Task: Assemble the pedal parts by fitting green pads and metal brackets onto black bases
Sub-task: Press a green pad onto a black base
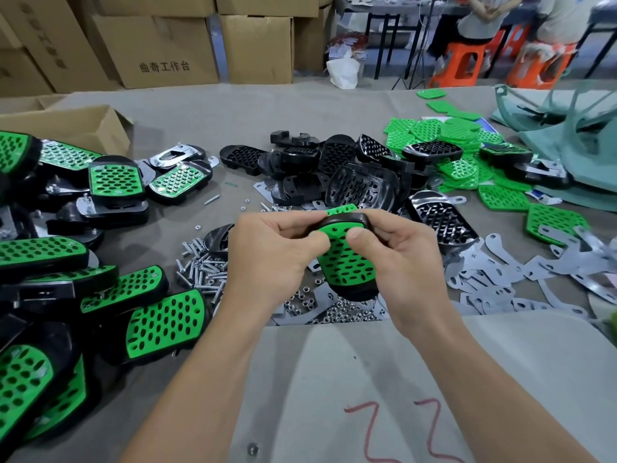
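Observation:
Both hands hold one pedal above the middle of the table: a black base [354, 292] with a perforated green pad [347, 262] lying on top. My left hand [270, 252] grips its left side, thumb pressing on the pad's upper end. My right hand [400, 259] grips the right side, thumb also pressing on the pad near the top. A second green edge [342, 209] shows just behind the base's far end. Loose black bases [337, 168] are heaped behind, loose green pads [447, 135] at the back right, flat metal brackets [500, 272] at the right.
Finished green-and-black pedals [110, 182] are piled along the left. Screws [200, 265] and nuts [337, 312] lie under my hands. An open cardboard box [76, 125] stands at the back left, stacked boxes behind. Pale green cloth [567, 135] lies far right.

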Motion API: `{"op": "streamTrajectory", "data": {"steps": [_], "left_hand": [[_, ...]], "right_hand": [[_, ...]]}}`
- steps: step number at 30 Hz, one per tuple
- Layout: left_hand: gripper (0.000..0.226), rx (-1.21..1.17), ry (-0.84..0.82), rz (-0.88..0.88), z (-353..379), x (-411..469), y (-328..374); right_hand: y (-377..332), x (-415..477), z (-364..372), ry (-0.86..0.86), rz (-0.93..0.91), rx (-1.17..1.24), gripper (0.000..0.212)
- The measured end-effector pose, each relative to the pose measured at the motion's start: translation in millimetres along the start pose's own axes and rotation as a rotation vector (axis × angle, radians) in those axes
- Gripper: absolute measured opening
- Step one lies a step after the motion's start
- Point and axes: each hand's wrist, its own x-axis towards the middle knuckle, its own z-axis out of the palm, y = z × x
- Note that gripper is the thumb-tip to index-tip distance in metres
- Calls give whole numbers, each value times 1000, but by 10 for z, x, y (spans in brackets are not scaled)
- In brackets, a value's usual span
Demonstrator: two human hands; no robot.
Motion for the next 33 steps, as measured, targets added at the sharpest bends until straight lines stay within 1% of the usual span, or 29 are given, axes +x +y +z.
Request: {"op": "streamTrajectory", "data": {"steps": [2, 4, 5, 6, 8, 9, 11, 14, 17, 21, 23, 26, 29, 31, 33], "left_hand": [[28, 8, 71, 21, -9, 7, 8], [36, -47, 86, 5, -10, 13, 12], [39, -70, 73, -5, -10, 17, 9], [37, -82, 50, -5, -6, 16, 5], [25, -87, -16, 14, -2, 4, -1], [24, -80, -57, 20, -2, -5, -2], [27, -57, -111, 15, -3, -4, -15], [27, -43, -67, -25, 6, 16, -24], [27, -98, -21, -93, 26, 25, -22], [23, -112, 20, -121, 1, 22, -31], [27, -181, -16, -168, -10, 28, -44], [32, -204, -145, -235, 35, 25, -52], [21, -220, -257, -225, 73, 5, -79], [18, -219, -262, -202, 73, -3, -91], [23, -256, -209, -198, 77, -15, -92]], "right_hand": [[-9, -4, -16, -7, 0, -5, 21], [-14, -11, -24, -6, 20, 18, 19], [-11, -11, -30, 0, 31, 27, 19], [-10, -8, -41, 9, 37, 30, 18], [-10, 7, -64, 28, 38, 30, 18], [-10, 14, -75, 35, 36, 32, 18], [-7, 17, -91, 37, 28, 29, 18], [1, 6, -78, 13, 19, 0, 20], [-1, 10, -62, -3, 10, -19, 19], [-11, -1, -60, -5, 65, 52, 20], [-2, -9, -36, 10, 109, 109, 20], [-11, 15, 1, 93, 194, 251, 21], [-4, 37, -5, 135, 230, 299, 20], [11, 29, -12, 122, 219, 260, 20], [39, 18, -20, 103, 194, 175, 19]]}}
